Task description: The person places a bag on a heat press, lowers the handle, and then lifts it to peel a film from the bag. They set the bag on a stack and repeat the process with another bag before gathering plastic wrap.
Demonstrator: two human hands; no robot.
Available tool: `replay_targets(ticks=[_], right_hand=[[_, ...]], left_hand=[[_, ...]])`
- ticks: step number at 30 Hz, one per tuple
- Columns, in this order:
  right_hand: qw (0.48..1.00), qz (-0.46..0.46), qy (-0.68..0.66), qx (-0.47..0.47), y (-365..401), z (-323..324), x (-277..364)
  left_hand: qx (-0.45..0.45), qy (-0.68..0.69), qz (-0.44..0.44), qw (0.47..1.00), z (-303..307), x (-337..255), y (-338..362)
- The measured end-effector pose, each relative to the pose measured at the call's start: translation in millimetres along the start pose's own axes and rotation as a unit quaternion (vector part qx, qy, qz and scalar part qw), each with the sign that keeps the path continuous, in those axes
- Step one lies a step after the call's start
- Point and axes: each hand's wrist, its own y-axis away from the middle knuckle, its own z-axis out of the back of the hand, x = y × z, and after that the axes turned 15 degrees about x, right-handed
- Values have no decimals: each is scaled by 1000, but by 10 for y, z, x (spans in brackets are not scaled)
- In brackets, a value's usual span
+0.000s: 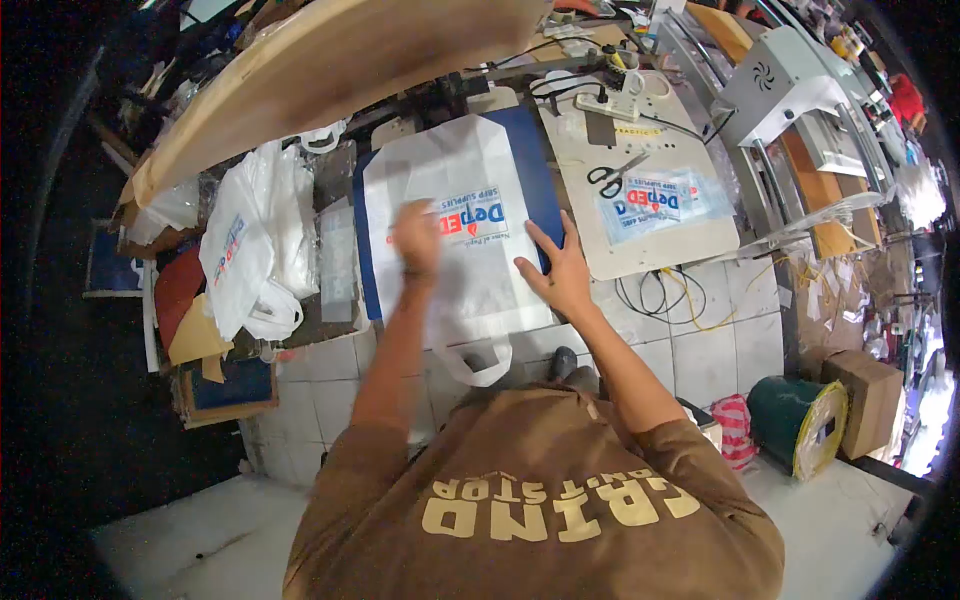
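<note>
A white tote bag (450,185) with printed red and blue lettering lies flat over a dark blue board (530,150). Its handle loop (487,370) hangs off the near edge. My left hand (417,238) is over the left half of the bag, beside the print, smeared by motion so its fingers do not show clearly. At the bag's right edge, my right hand (560,270) rests with thumb and fingers apart, fingertips on the bag and the blue board.
A tilted wooden board (350,75) overhangs the far left. Stacked printed white bags (240,235) lie left. Scissors (612,178), a printed clear sheet (665,205) and a power strip (607,105) lie on the right board. A white machine (780,85) stands far right.
</note>
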Motion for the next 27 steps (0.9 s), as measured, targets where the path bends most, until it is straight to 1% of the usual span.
replay_targets(ticks=[1,2,3,4,5,6,7,9,10,11,13,15,17,18,19,21,22,23,24,25,26,27], right_hand=[[1000,13,20,-10,-29,0,-10],[999,22,38,-21,-22,-19,-11],[999,21,38,-18,1,-26,-11],[998,28,45,-19,-13,-10,-23],[998,31,49,-19,-8,-19,-28],[998,28,46,-19,-1,-39,-31],[998,34,39,-26,-20,-46,-40],[998,38,35,-30,-10,-35,-53],[998,40,41,-27,-49,-10,-61],[998,38,44,-18,-18,-14,-60],[999,26,27,-8,21,-32,-43],[1000,24,16,-11,-31,-10,-45],[999,40,27,-23,-25,-28,-70],[998,48,25,-18,-62,-10,-65],[999,38,9,-16,-25,-6,-44],[999,30,-9,-15,-14,12,23],[999,33,-6,-17,-27,10,26],[999,35,-2,-17,-15,4,26],[1000,10,-13,3,-12,22,44],[1000,28,9,-1,-17,20,21],[999,45,13,-9,-24,-3,-12],[998,61,16,-17,-28,-31,-41]], left_hand=[[-22,24,-48,998,-281,-384,-92],[33,40,-40,998,-306,-827,-200],[89,57,-31,994,-269,-1129,-287],[86,58,-27,994,-327,-998,-330],[77,26,-33,996,-361,-773,-373],[71,-7,-42,997,-304,-726,-417],[73,-7,-44,996,-319,-788,-398],[29,37,-60,997,-330,-1051,-253],[85,8,-37,996,-313,-1144,-287],[86,9,-34,996,-305,-1089,-363],[56,11,19,998,-270,-869,-523],[45,-1,22,999,-320,-999,-516],[79,12,-40,996,-348,-1176,-323],[26,0,-68,997,-378,-984,-251],[27,-7,-54,998,-207,-766,-190],[43,-57,124,990,195,-302,-236],[76,-56,158,983,312,-310,-217],[36,-68,103,992,148,-286,-130],[-6,-13,31,999,-50,-422,41],[34,14,29,999,-276,-661,197],[135,-35,18,990,-253,-976,302],[154,-19,44,987,150,-1389,300]])
